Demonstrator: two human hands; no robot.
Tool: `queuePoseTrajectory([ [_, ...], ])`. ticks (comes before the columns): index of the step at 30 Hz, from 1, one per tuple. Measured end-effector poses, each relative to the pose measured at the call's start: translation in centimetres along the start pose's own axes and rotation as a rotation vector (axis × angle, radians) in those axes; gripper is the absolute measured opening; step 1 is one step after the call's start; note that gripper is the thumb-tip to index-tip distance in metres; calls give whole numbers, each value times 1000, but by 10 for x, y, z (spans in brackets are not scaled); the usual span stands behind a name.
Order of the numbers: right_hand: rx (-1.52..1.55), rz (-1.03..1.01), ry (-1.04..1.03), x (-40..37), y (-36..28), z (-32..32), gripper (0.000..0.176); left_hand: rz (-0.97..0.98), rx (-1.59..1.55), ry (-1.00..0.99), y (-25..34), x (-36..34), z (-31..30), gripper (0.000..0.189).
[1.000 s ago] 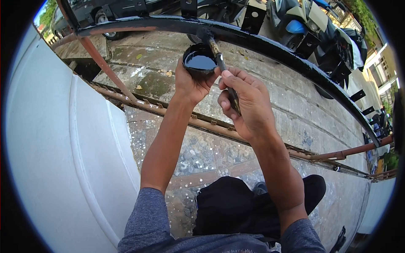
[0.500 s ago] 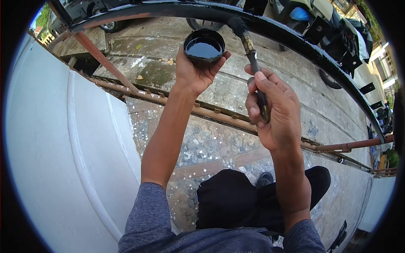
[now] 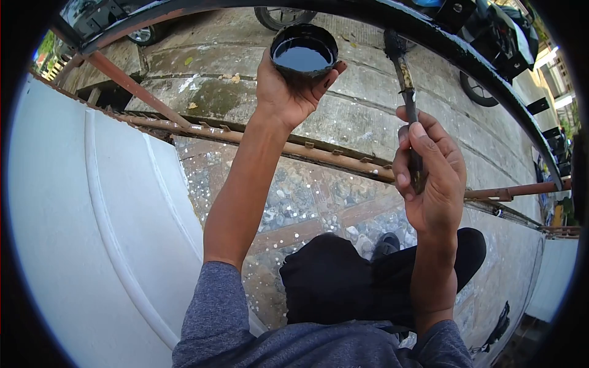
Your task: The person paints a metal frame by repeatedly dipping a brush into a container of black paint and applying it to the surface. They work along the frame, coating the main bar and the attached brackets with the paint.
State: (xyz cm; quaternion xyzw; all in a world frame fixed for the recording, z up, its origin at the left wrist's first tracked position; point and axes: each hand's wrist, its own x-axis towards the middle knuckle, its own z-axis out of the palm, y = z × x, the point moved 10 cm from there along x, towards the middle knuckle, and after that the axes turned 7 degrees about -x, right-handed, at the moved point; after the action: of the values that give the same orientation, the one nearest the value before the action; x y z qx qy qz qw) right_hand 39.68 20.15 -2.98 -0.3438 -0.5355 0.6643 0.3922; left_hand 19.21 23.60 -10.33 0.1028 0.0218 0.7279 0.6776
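My left hand (image 3: 285, 98) holds a round black cup of dark, glossy liquid (image 3: 304, 54) from below, its thumb and fingers around the sides. My right hand (image 3: 432, 159) is closed on the handle of a paintbrush (image 3: 406, 80), held upright. The brush's dark bristles point up, close to the underside of a curved black metal beam (image 3: 368, 18). Whether the bristles touch the beam I cannot tell. Dark stains mark the fingertips of my left hand.
A reddish-brown post (image 3: 136, 87) slants down to a rusty rail (image 3: 294, 149) crossing in front of me. White wall panels (image 3: 55, 184) stand at the left. Beyond are a motorcycle (image 3: 491, 55) and a car wheel (image 3: 142, 35). Speckled stone floor (image 3: 294, 202) lies below.
My right hand and the brush have moved to the right. The cup has shifted slightly right in view, and the beam sits higher in the picture.
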Motion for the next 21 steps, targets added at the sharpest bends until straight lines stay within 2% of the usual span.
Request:
queuePoseTrajectory([
  [4,-11,99,-166,9,7,43,32,23,72,-4,-10,9,0,59],
  [6,1,65,-178,26,1,48,32,100,191,57,-10,7,4,58],
  [7,9,50,-183,29,-1,48,32,63,138,34,-15,8,6,58],
  [11,36,-33,39,6,-13,-28,32,-37,14,14,-29,9,8,58],
  [14,44,-60,80,-17,-13,-54,31,-43,10,49,-38,10,7,60],
  [17,-5,82,-46,-13,-2,-20,33,-30,45,132,-52,15,8,64],
  [18,-8,70,-93,-6,-5,-11,33,-28,72,130,-57,16,9,64],
  [21,-25,25,-53,14,-14,-29,34,-62,58,105,-69,18,15,65],
])
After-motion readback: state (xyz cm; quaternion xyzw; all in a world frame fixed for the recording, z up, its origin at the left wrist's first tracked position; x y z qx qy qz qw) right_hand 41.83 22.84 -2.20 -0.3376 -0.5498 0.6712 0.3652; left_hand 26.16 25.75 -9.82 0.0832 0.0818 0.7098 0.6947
